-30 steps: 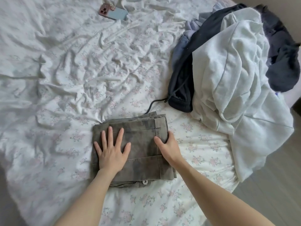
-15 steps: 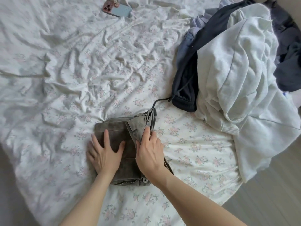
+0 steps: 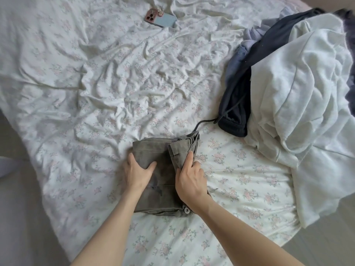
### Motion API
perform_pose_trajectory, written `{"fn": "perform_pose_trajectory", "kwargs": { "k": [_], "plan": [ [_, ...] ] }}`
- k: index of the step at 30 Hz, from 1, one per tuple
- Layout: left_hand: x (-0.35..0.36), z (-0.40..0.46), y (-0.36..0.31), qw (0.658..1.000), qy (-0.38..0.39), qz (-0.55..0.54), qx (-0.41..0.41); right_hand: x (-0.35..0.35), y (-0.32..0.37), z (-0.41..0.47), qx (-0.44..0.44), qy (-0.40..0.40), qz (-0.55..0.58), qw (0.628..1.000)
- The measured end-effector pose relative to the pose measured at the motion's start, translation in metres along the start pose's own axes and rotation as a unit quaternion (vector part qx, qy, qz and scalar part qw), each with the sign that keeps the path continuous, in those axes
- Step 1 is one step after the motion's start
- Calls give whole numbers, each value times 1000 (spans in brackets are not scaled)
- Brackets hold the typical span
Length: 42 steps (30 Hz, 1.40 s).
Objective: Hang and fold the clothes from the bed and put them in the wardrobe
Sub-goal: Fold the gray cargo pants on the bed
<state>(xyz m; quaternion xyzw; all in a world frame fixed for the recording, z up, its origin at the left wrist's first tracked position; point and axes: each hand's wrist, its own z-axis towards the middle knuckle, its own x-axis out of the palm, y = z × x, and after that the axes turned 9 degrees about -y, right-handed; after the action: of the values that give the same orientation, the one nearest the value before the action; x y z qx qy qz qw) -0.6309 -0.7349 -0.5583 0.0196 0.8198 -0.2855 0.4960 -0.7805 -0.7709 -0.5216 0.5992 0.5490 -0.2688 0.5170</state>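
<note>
**Both hands on folded grey-brown trousers, low centre of frame**

Two bare forearms come in from the bottom edge. Left hand [image 3: 138, 174] lies on the left half of the folded grey-brown trousers [image 3: 162, 186], fingers curled over the bundle's left edge, thumb spread flat on top; its grip wraps that edge. Right hand [image 3: 190, 181] just beside it, grip pinching a raised flap of the same trousers at the right side, thumb up along the fold, the other fingers tucked behind the cloth. Metal button [image 3: 186, 216] and a zip line show at the near edge of the bundle, just below the right wrist. Trousers sit on the bed [image 3: 96, 96], on a rumpled white sheet with a small floral print, near the bed's near edge, centre of frame.

Further back, right of centre: dark navy garment [image 3: 238, 104] with a drawstring cord [image 3: 206, 121] trailing toward the trousers' far corner; whether it touches, cannot tell. Large white sweatshirt [image 3: 299, 96] heaped on the right side, overlapping the navy piece and hanging off the bed's right edge. Pale blue-lilac clothing [image 3: 249, 37] pokes out behind the navy one. More dark cloth at the far right edge, blurred.

Upper centre-left: phone [image 3: 161, 19] face down on the sheet, pale blue back, pink camera block, well apart from the clothes. Grey floor [image 3: 17, 217] at lower left.
</note>
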Motion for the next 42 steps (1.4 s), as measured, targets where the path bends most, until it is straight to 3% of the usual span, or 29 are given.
{"fn": "perform_pose_trajectory", "kwargs": {
  "k": [3,7,10,17,24,30,35,38,42],
  "plan": [
    [-2,-10,2,998,11,35,52,-1,-3,-1,-17,-2,1,1000],
    [0,-40,-13,979,-46,144,136,0,0,-1,-49,1,-19,999],
    [-1,-60,-21,964,-78,157,200,-8,-2,-1,-59,8,4,998],
    [-37,-81,-53,935,-138,226,235,-52,6,-1,-96,-17,49,994],
    [-125,-134,-106,907,-257,215,254,-141,36,-32,-170,-94,92,977],
    [-213,-217,-110,877,-365,210,230,-219,60,-114,-266,-138,164,940],
    [-284,-295,-74,850,-454,218,156,-259,89,-201,-356,-138,183,906],
    [-326,-329,-39,852,-468,195,129,-272,113,-254,-397,-133,204,885],
    [-383,-360,13,819,-533,195,86,-273,154,-315,-454,-123,238,850]
  ]
}}
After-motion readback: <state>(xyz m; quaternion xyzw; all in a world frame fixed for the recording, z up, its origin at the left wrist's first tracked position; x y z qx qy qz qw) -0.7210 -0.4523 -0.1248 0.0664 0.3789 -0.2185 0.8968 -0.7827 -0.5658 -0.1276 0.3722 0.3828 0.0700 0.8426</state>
